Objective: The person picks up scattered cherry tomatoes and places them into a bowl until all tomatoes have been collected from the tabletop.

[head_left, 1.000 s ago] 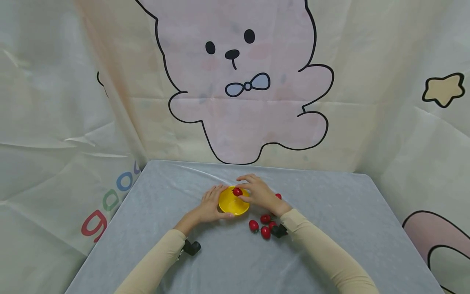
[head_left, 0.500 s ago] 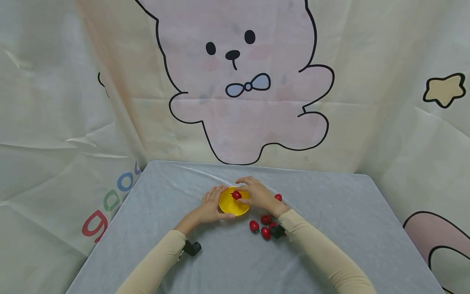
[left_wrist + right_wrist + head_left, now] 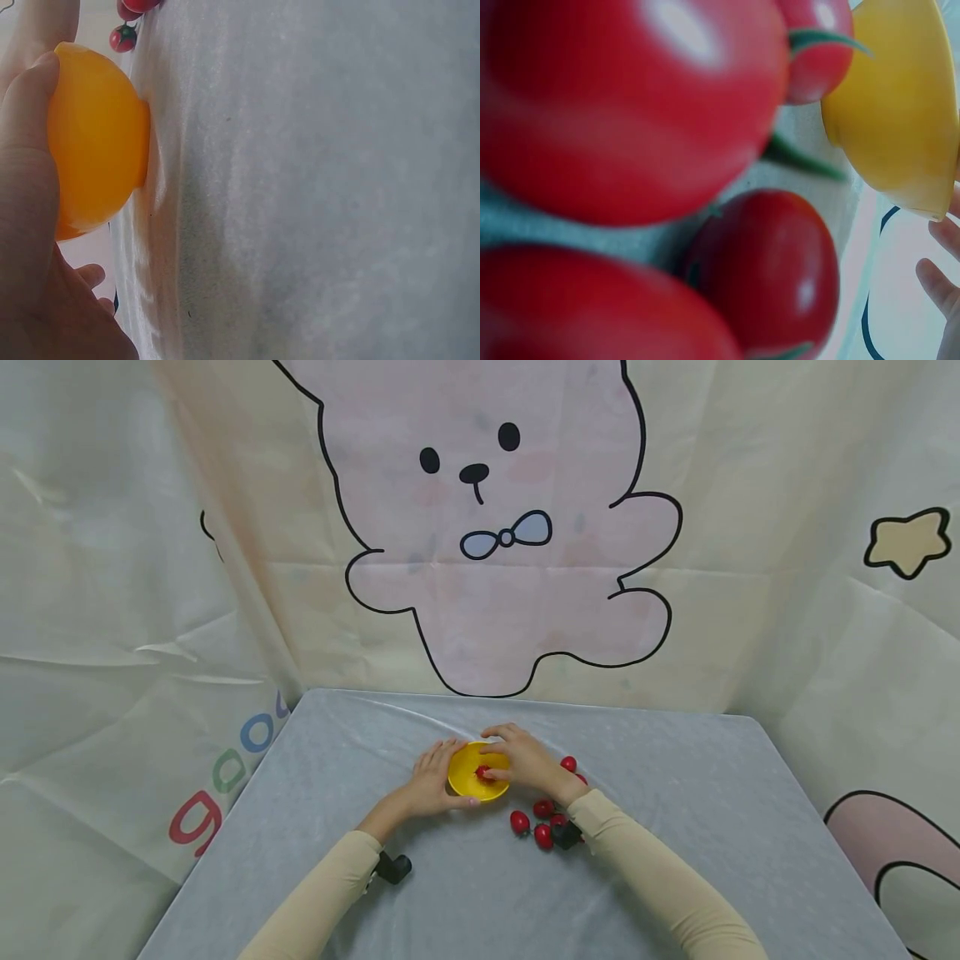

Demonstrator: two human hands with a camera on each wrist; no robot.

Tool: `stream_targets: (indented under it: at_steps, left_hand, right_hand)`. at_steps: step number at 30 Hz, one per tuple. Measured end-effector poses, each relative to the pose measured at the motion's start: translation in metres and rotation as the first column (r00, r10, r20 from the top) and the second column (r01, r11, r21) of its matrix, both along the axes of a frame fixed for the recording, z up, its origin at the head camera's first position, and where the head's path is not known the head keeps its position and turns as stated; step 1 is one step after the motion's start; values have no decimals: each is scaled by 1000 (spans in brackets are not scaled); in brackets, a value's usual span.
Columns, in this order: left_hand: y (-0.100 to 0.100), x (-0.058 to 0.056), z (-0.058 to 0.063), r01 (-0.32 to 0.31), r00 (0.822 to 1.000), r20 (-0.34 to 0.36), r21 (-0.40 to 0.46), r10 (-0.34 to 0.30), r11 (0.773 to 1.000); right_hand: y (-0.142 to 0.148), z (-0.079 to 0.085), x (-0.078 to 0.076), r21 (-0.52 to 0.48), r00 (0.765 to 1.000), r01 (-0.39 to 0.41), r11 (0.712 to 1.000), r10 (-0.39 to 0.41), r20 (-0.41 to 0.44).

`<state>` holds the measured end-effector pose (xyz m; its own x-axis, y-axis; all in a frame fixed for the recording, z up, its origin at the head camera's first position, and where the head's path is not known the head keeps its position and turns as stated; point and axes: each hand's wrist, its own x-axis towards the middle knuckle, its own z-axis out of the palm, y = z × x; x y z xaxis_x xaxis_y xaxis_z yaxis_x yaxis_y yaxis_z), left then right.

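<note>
A small yellow bowl [image 3: 465,783] stands on the cloth-covered table. My left hand [image 3: 429,783] grips its left side, fingers along the far-left rim and thumb along the near side; the left wrist view shows the thumb on the bowl's rim. One red cherry tomato [image 3: 483,772], slightly blurred, is inside the bowl. Over the bowl's right edge, my right hand [image 3: 528,762] has its thumb and fingers spread apart, the thumb right by that tomato. In the right wrist view, the fingers [image 3: 936,283] of a hand show beyond the bowl.
Several cherry tomatoes [image 3: 520,822] lie right of the bowl, partly under my right wrist. Large in the right wrist view, tomatoes [image 3: 769,266] sit close to the camera. Grey cloth covers the table [image 3: 675,777], with a printed curtain [image 3: 480,627] behind it.
The tomato was between my right thumb and fingers above the bowl; it has gone down into the bowl and the fingers have parted. My left hand has stayed on the bowl.
</note>
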<state>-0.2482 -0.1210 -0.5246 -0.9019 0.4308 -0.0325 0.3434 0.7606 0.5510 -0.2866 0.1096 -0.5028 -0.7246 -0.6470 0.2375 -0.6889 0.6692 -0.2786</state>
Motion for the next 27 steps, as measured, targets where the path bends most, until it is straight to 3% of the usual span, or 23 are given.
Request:
stream_targets:
  at_steps: [9, 27]
  left_hand:
    - [0, -1, -2, 2, 1000, -6, -1, -2, 1000]
    - [0, -3, -4, 7, 1000, -9, 8, -7, 1000]
  right_hand:
    - [1, 0, -1, 1, 1000, 1, 1000, 0, -6]
    - [23, 16, -3, -54, 999, 38, 998, -38, -3]
